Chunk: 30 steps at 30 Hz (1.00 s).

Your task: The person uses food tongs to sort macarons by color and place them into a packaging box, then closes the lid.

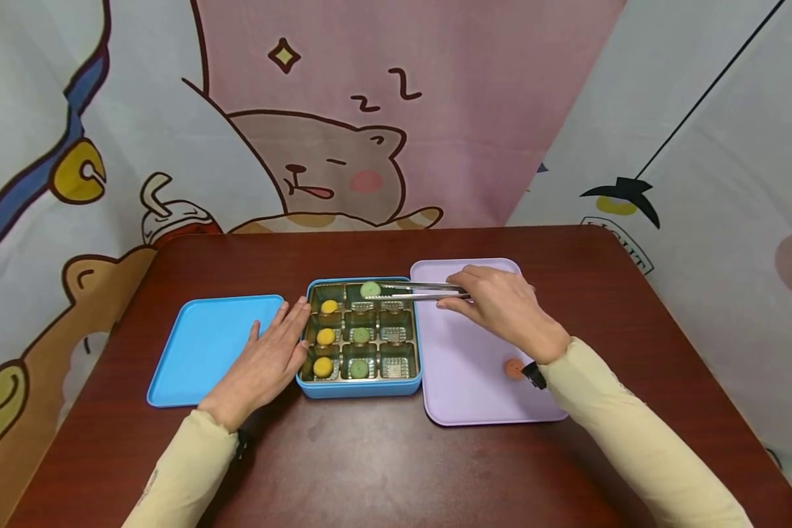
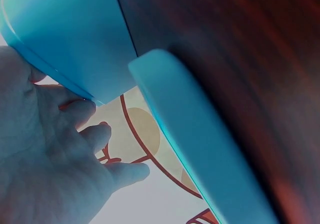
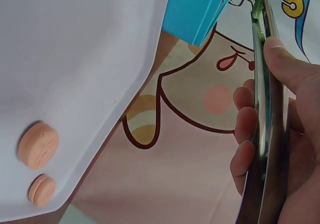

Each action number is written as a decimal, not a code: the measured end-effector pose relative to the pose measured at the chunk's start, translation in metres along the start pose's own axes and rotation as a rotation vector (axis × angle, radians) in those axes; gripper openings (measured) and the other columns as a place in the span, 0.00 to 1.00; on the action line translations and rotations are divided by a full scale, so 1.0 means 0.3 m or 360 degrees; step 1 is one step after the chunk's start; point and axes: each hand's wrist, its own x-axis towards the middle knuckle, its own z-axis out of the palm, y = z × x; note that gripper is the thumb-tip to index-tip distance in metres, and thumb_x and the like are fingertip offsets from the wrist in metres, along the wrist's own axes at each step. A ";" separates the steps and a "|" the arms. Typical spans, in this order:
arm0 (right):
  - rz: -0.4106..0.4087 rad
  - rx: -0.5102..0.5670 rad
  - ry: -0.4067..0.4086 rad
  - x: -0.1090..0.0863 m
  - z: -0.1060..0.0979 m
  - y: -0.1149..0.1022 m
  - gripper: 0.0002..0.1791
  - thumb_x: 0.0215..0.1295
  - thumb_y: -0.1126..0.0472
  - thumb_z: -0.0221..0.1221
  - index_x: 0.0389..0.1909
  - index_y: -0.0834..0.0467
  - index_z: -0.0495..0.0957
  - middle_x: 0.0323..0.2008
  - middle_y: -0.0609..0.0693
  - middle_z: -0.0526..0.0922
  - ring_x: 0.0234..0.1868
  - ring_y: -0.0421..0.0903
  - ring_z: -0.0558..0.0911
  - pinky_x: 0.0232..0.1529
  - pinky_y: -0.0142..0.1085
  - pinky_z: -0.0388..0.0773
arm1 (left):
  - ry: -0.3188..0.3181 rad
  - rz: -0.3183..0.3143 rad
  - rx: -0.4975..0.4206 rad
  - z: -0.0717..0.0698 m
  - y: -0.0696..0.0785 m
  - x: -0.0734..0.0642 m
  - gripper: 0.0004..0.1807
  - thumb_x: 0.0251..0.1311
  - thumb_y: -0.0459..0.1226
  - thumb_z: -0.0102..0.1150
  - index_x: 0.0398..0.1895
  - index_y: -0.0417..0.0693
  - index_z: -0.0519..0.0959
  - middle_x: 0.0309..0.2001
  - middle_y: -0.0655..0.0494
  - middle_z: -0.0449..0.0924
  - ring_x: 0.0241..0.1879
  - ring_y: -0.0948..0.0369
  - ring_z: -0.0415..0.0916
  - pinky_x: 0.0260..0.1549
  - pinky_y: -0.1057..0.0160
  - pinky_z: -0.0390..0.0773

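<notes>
My right hand (image 1: 510,308) grips metal tongs (image 3: 270,129), which reach left over the box. At their tips is a green macaron (image 1: 370,290), above or in the back middle compartment; whether it touches the bottom I cannot tell. The blue box (image 1: 363,391) has a gold divided insert. Yellow macarons (image 1: 325,336) sit down its left column, and green macarons (image 1: 361,335) lie in the middle column's middle and front compartments. My left hand (image 1: 260,370) rests against the box's left side, fingers extended.
A lilac tray (image 1: 465,400) stands right of the box, partly under my right arm. Orange macarons (image 3: 38,145) lie on it. The blue lid (image 1: 201,352) is left of the box. All stand on a dark wooden table (image 1: 369,469) before a printed cloth (image 1: 475,95).
</notes>
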 end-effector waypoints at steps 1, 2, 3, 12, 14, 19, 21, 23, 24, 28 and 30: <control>-0.0005 -0.0002 -0.0005 0.006 0.005 -0.002 0.19 0.63 0.42 0.70 0.42 0.54 0.86 0.30 0.43 0.82 0.26 0.40 0.77 0.22 0.40 0.74 | -0.0003 -0.0001 -0.0001 0.000 0.001 0.000 0.34 0.82 0.44 0.40 0.85 0.45 0.48 0.84 0.48 0.43 0.82 0.44 0.41 0.70 0.26 0.44; -0.0010 -0.0010 -0.0008 0.012 0.008 -0.003 0.19 0.63 0.42 0.70 0.42 0.54 0.86 0.30 0.43 0.83 0.26 0.40 0.78 0.23 0.40 0.74 | -0.0003 -0.0001 -0.0002 0.001 0.001 0.001 0.34 0.82 0.44 0.40 0.85 0.45 0.48 0.84 0.48 0.43 0.82 0.44 0.41 0.70 0.26 0.44; -0.0014 -0.0015 -0.0010 0.017 0.012 -0.004 0.20 0.64 0.42 0.70 0.42 0.54 0.86 0.31 0.44 0.84 0.26 0.41 0.79 0.24 0.40 0.75 | -0.0002 -0.0001 -0.0002 0.001 0.002 0.001 0.34 0.82 0.44 0.40 0.85 0.45 0.48 0.84 0.48 0.43 0.82 0.44 0.41 0.70 0.26 0.44; 0.0029 -0.0038 -0.0105 0.049 0.037 -0.019 0.22 0.66 0.41 0.68 0.46 0.55 0.86 0.36 0.47 0.87 0.31 0.45 0.84 0.25 0.45 0.79 | 0.0029 0.0016 -0.0001 0.007 0.000 -0.001 0.33 0.82 0.43 0.39 0.84 0.45 0.49 0.84 0.52 0.43 0.82 0.45 0.43 0.70 0.26 0.45; 0.0034 -0.0037 -0.0123 0.055 0.044 -0.021 0.21 0.66 0.41 0.68 0.45 0.55 0.86 0.36 0.47 0.87 0.31 0.45 0.84 0.24 0.47 0.79 | 0.0035 0.0018 0.0001 0.008 -0.001 -0.001 0.33 0.82 0.43 0.39 0.84 0.44 0.49 0.84 0.52 0.43 0.81 0.45 0.44 0.70 0.26 0.46; 0.0035 -0.0046 -0.0150 0.066 0.054 -0.028 0.21 0.67 0.42 0.67 0.43 0.56 0.87 0.36 0.48 0.86 0.32 0.46 0.84 0.24 0.49 0.79 | 0.0034 0.0014 0.0005 0.007 -0.002 -0.002 0.33 0.82 0.43 0.40 0.84 0.45 0.49 0.84 0.51 0.43 0.81 0.45 0.43 0.70 0.26 0.46; 0.0033 -0.0061 -0.0158 0.069 0.056 -0.031 0.20 0.67 0.42 0.67 0.42 0.56 0.87 0.35 0.48 0.86 0.32 0.46 0.84 0.24 0.48 0.79 | 0.0036 0.0015 0.0009 0.006 -0.001 -0.002 0.33 0.82 0.43 0.40 0.84 0.45 0.49 0.84 0.50 0.44 0.81 0.45 0.43 0.70 0.26 0.46; 0.0027 -0.0077 -0.0158 0.072 0.056 -0.035 0.20 0.67 0.41 0.67 0.40 0.56 0.87 0.33 0.48 0.85 0.31 0.46 0.83 0.24 0.48 0.79 | 0.0043 0.0018 0.0010 0.005 -0.001 -0.003 0.33 0.82 0.43 0.40 0.84 0.44 0.49 0.84 0.49 0.44 0.81 0.45 0.44 0.70 0.26 0.46; 0.0025 -0.0083 -0.0157 0.073 0.056 -0.037 0.20 0.67 0.42 0.67 0.39 0.56 0.87 0.32 0.47 0.84 0.30 0.46 0.82 0.23 0.48 0.78 | 0.0048 0.0019 0.0011 0.004 0.000 -0.003 0.33 0.82 0.43 0.40 0.84 0.44 0.49 0.84 0.49 0.45 0.81 0.45 0.44 0.70 0.26 0.46; 0.0020 -0.0111 -0.0138 0.072 0.055 -0.040 0.19 0.66 0.41 0.68 0.35 0.55 0.85 0.28 0.46 0.81 0.28 0.46 0.80 0.22 0.48 0.76 | 0.0059 0.0023 0.0006 0.003 0.001 -0.004 0.34 0.82 0.43 0.40 0.84 0.44 0.50 0.84 0.48 0.45 0.81 0.44 0.44 0.70 0.26 0.46; 0.0024 -0.0122 -0.0121 0.065 0.052 -0.040 0.20 0.65 0.40 0.68 0.36 0.54 0.85 0.28 0.46 0.81 0.27 0.46 0.80 0.21 0.47 0.75 | 0.0055 0.0020 0.0005 0.002 0.002 -0.005 0.33 0.82 0.43 0.40 0.84 0.44 0.49 0.84 0.49 0.45 0.81 0.44 0.44 0.70 0.26 0.46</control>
